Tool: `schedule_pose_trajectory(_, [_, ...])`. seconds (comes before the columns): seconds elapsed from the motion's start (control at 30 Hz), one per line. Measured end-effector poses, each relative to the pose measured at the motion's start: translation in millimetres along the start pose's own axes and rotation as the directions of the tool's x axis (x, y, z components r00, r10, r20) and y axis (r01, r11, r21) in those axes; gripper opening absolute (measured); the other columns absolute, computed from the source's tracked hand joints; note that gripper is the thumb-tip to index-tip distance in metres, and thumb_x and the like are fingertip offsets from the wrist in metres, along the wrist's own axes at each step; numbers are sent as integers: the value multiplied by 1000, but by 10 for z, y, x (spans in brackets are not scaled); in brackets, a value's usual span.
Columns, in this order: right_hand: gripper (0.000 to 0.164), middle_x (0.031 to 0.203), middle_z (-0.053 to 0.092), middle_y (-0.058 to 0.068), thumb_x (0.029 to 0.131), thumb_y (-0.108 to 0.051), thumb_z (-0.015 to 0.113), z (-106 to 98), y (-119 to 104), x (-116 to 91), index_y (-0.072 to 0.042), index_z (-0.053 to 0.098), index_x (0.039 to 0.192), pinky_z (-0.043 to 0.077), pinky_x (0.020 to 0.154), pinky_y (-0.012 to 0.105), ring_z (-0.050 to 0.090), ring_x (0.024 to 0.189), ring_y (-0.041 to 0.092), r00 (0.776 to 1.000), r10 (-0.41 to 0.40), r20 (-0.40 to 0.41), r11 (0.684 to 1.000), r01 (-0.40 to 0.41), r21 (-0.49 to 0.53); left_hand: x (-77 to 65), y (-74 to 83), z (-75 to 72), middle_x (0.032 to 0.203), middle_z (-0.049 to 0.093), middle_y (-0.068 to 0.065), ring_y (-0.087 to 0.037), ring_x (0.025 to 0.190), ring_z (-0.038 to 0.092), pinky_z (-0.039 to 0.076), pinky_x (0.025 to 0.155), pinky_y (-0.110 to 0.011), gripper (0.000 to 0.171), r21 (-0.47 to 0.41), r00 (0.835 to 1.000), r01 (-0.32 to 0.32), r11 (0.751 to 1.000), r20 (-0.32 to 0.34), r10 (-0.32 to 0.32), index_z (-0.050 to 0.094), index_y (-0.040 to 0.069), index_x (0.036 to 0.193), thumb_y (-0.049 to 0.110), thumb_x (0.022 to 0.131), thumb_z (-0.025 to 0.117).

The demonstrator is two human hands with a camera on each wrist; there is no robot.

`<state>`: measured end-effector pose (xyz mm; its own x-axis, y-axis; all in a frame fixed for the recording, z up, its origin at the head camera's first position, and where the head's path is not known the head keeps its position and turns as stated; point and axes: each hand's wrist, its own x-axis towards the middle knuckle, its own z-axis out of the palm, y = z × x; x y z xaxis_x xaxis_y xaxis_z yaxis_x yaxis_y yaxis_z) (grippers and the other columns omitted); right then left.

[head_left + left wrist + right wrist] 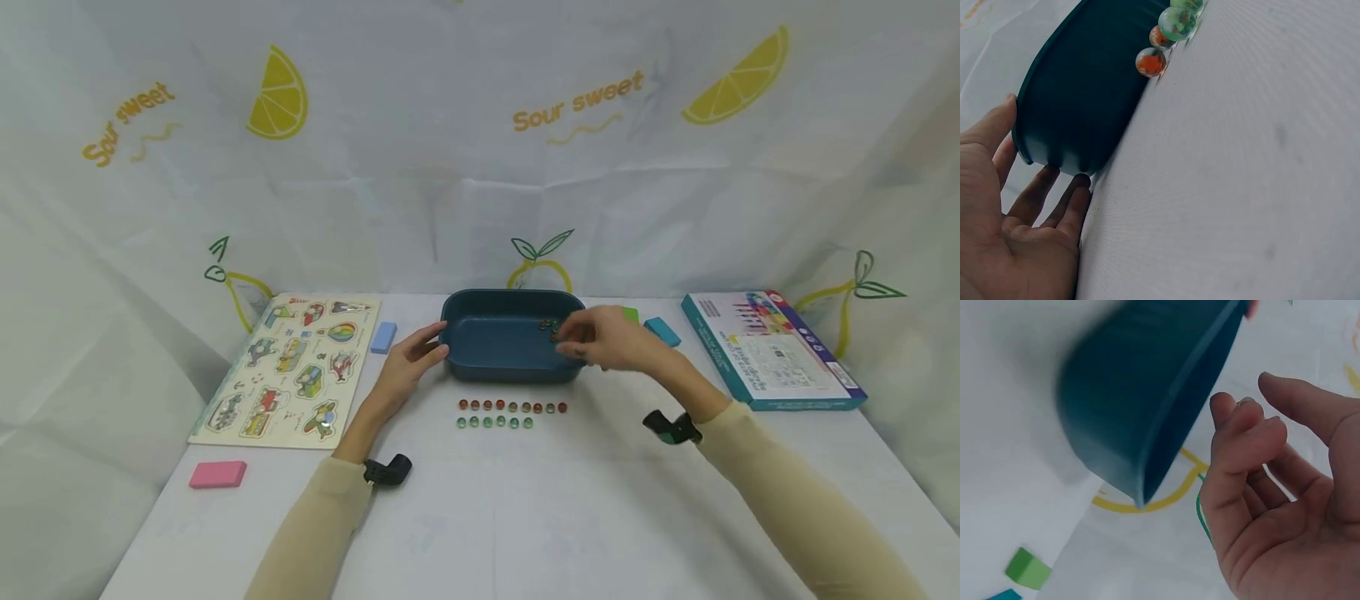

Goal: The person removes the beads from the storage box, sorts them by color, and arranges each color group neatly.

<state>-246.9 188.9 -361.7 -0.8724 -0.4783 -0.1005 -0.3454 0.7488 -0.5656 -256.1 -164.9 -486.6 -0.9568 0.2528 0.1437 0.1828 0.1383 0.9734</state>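
Note:
A dark blue oblong dish (487, 343) stands on the white table, with several red and green glass marbles (548, 324) at the right of its floor. At the dish's left end my left hand (401, 367) rests its outstretched fingertips against the wall, the thumb near the rim in the left wrist view. My right hand (611, 337) hovers over the right end, fingers loosely bent and thumb apart, with nothing visible between them. It hides some of the dish's right side. Before the dish lie two rows: mostly red marbles (500, 405) behind, green marbles (487, 422) in front.
A picture puzzle board (288, 367) lies left, with a pink block (217, 475) before it and a light blue block (383, 337) beside it. On the right are a green block (1027, 569), a blue block (663, 332) and a flat printed box (776, 354). A printed curtain hangs behind.

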Motion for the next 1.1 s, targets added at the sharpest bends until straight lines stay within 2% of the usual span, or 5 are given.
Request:
schedule_pose_trajectory(0.13, [27,95,76,16,104,-24,69,-202,-32,398,-4,75,121,56,61,31,64,68,20,994,102,30,993,-104,50,1,9,4,166,48,-9,-33,152,50,47,119,-30,53,-8,1000,7,1000,-3,-7,52,13,157,18,106,66])
schedule_pose_trajectory(0.3, [24,91,75,14,100,-21,71,-194,-27,844,-2,78,114,61,62,28,66,65,14,975,216,54,976,-214,-47,9,-19,-18,165,49,-8,-33,151,50,48,116,-24,53,-16,1000,6,1000,-2,-6,53,14,156,18,105,67])
schedule_pose_trajectory(0.53, [17,71,61,4,93,-13,77,-42,33,1152,-2,66,85,59,55,25,63,57,14,900,430,67,900,-421,-114,19,-35,-4,165,50,-7,-32,151,51,48,113,-20,52,-21,1000,3,1000,-5,-3,54,15,156,17,105,67])
schedule_pose_trajectory(0.9, [24,111,69,22,99,-3,59,103,-47,1329,6,62,121,59,52,24,67,63,18,883,466,51,855,-435,-283,16,-18,-6,165,49,-10,-34,151,50,49,110,-15,53,-23,1000,-12,1000,-3,12,53,12,156,15,105,66])
schedule_pose_trajectory(1.1, [20,107,71,24,100,2,52,184,-70,1356,6,62,116,58,49,25,67,58,19,895,439,77,857,-391,-336,12,-41,11,165,49,-10,-34,150,51,48,110,-14,53,-33,1000,-15,999,1,15,53,12,156,15,105,67])
